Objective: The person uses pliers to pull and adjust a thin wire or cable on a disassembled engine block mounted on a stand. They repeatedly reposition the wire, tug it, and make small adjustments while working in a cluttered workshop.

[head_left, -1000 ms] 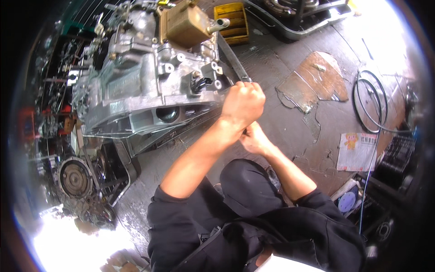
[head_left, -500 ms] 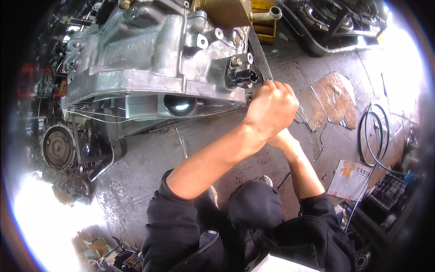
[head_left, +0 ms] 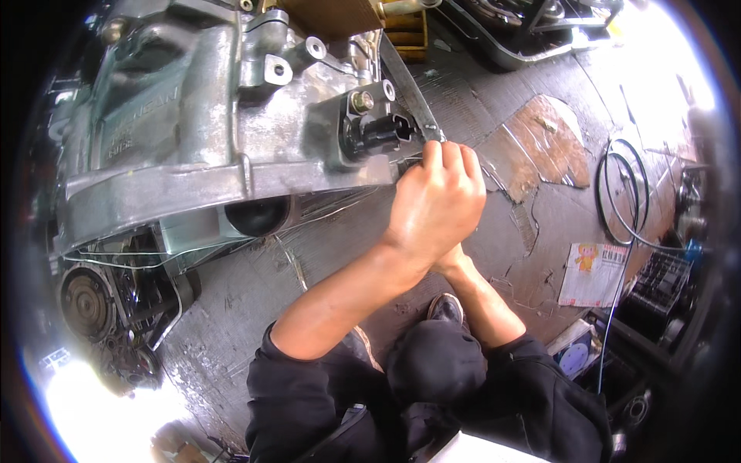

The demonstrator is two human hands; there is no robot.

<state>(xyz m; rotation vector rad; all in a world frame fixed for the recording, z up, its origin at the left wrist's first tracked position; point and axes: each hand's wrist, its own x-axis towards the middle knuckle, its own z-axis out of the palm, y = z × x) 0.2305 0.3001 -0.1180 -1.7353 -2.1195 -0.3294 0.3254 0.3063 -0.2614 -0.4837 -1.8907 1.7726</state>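
A large grey cast-metal gearbox housing [head_left: 193, 131] lies on the concrete floor. On its right end sits a black plug-like part [head_left: 374, 133] under a brass-coloured bolt [head_left: 361, 100]. My left hand [head_left: 436, 204] is closed in a fist just right of that black part, gripping the near end of a long flat metal bar [head_left: 405, 81] that runs up and away along the housing. My right hand [head_left: 454, 261] lies under the left; only its wrist and heel show, and its fingers are hidden.
A torn cardboard piece [head_left: 540, 143] and a printed paper sheet [head_left: 594, 274] lie on the floor to the right, beside a black cable loop [head_left: 617, 193] and a dark crate [head_left: 656, 289]. A round metal disc [head_left: 85, 301] sits lower left. My knees [head_left: 436, 363] are below.
The view has closed in on the housing's right end. My hands stay together by the black part, with the left fist still on the bar.
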